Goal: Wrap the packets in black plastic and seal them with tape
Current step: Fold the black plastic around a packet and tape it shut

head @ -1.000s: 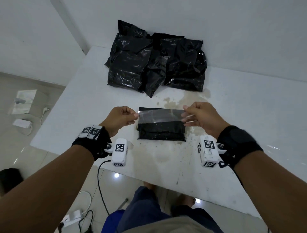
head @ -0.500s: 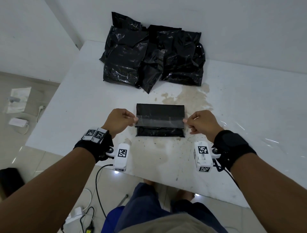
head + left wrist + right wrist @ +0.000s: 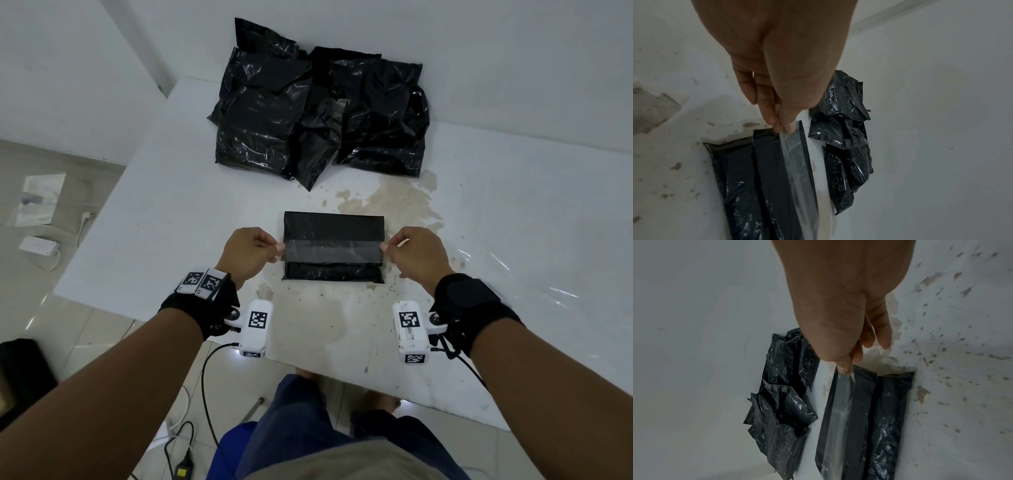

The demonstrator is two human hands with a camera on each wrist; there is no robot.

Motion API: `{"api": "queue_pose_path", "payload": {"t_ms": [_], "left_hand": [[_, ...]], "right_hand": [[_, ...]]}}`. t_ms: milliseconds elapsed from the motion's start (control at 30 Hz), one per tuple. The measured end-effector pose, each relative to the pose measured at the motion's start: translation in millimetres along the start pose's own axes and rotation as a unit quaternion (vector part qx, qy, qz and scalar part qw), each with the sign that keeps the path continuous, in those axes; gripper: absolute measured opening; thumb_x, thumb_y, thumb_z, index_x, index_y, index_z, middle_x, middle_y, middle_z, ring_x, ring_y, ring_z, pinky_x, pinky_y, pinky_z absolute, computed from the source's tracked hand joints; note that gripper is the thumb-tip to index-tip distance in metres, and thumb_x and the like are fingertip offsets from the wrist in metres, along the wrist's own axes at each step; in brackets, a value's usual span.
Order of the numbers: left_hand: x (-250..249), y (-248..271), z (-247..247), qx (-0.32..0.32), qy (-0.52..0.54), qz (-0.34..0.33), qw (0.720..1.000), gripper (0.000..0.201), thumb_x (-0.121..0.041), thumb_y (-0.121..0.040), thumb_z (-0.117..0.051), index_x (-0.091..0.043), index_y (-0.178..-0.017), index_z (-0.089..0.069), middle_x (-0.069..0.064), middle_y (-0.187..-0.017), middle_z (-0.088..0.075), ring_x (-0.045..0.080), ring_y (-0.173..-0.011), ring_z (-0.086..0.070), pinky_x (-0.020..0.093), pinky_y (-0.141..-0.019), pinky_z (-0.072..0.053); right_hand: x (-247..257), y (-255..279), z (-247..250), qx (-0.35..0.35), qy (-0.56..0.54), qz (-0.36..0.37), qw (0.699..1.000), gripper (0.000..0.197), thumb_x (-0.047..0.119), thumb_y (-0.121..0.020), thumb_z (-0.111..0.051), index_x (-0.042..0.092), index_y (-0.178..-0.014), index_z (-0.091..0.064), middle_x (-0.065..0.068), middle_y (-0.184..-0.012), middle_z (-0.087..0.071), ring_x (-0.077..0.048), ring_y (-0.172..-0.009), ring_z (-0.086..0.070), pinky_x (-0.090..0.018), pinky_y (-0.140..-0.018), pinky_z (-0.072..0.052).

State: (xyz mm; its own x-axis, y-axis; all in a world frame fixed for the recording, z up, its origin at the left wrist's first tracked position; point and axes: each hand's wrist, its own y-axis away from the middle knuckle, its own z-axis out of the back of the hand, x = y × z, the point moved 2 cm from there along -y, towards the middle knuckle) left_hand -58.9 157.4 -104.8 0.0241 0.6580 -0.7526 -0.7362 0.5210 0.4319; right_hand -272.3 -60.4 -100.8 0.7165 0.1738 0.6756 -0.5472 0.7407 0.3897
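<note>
White table (image 3: 164, 219), stained & spotted in the middle. Its left edge runs diagonally w/ floor below; near edge is just under the wrists, the person's legs showing past it. Far edge meets the wall. Bare tabletop lies to the right of the right hand and to the left of the left hand; a bare strip also separates the packet from the pile behind it.

Wrapped packet (image 3: 334, 226), black plastic, flat rectangle, lies on the table btw the two hands, long side running left-right. Clear tape strip (image 3: 332, 250) is stretched across it lengthwise, roughly over the fold line. Can't tell if the tape touches the plastic yet or sits just above it.

Left hand (image 3: 248, 251) is at the packet's left end, thumb & fingertips pinching the tape's left end; other fingers curled. Right hand (image 3: 414, 255) is at the right end, same pinch on the tape's right end. Both hands are just off the packet's short edges.

Pile of black bags (image 3: 318, 113), crinkled & shiny, sits at the back against the wall, well apart from the hands.
</note>
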Motion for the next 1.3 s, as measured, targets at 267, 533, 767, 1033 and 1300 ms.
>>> {"api": "queue_pose_path", "payload": {"t_ms": [267,533,767,1033,1300], "left_hand": [[5,1,-3,0.023,0.018,0.007,1.000,0.021,-0.014,-0.084,-0.077,0.000,-0.094,-0.065,0.014,-0.080,-0.073,0.012,-0.067,-0.068,0.034,-0.078,-0.053],[10,1,-3,0.028,0.032,0.026,0.999,0.033,-0.014,-0.083,-0.078,-0.010,-0.109,-0.059,0.009,-0.085,-0.074,0.015,-0.075,-0.068,0.030,-0.073,-0.047],[14,1,-5,0.024,0.028,0.030,0.999,0.034,-0.016,-0.083,-0.077,-0.012,-0.110,-0.057,0.008,-0.084,-0.074,0.015,-0.075,-0.069,0.028,-0.070,-0.044],[19,-1,-10,0.016,0.022,0.025,0.999,0.033,-0.018,-0.084,-0.076,-0.014,-0.110,-0.057,0.006,-0.082,-0.075,0.017,-0.082,-0.070,0.033,-0.080,-0.049],[24,-3,-13,0.002,0.012,0.020,1.000,0.032,-0.019,-0.085,-0.076,-0.014,-0.110,-0.056,0.005,-0.081,-0.074,0.014,-0.078,-0.070,0.030,-0.081,-0.049]], "right_hand": [[-13,1,-12,-0.020,0.026,0.000,0.999,0.022,0.038,-0.090,-0.066,0.020,-0.079,-0.060,0.000,-0.076,-0.066,-0.024,-0.078,-0.065,-0.031,-0.070,-0.049],[-11,3,-14,-0.039,0.043,0.008,0.998,0.026,0.040,-0.089,-0.069,0.014,-0.084,-0.062,0.004,-0.079,-0.061,-0.018,-0.079,-0.058,-0.027,-0.067,-0.039],[-13,3,-18,-0.040,0.053,0.010,0.998,0.025,0.037,-0.090,-0.069,0.014,-0.086,-0.062,0.002,-0.083,-0.064,-0.018,-0.080,-0.060,-0.027,-0.067,-0.039],[-16,3,-21,-0.040,0.071,0.004,0.997,0.023,0.036,-0.091,-0.067,0.018,-0.080,-0.059,0.006,-0.075,-0.059,-0.018,-0.078,-0.058,-0.027,-0.067,-0.039],[-18,-2,-25,-0.045,0.078,0.003,0.996,0.023,0.035,-0.091,-0.068,0.015,-0.081,-0.061,0.005,-0.074,-0.058,-0.020,-0.078,-0.057,-0.028,-0.068,-0.040]]}}
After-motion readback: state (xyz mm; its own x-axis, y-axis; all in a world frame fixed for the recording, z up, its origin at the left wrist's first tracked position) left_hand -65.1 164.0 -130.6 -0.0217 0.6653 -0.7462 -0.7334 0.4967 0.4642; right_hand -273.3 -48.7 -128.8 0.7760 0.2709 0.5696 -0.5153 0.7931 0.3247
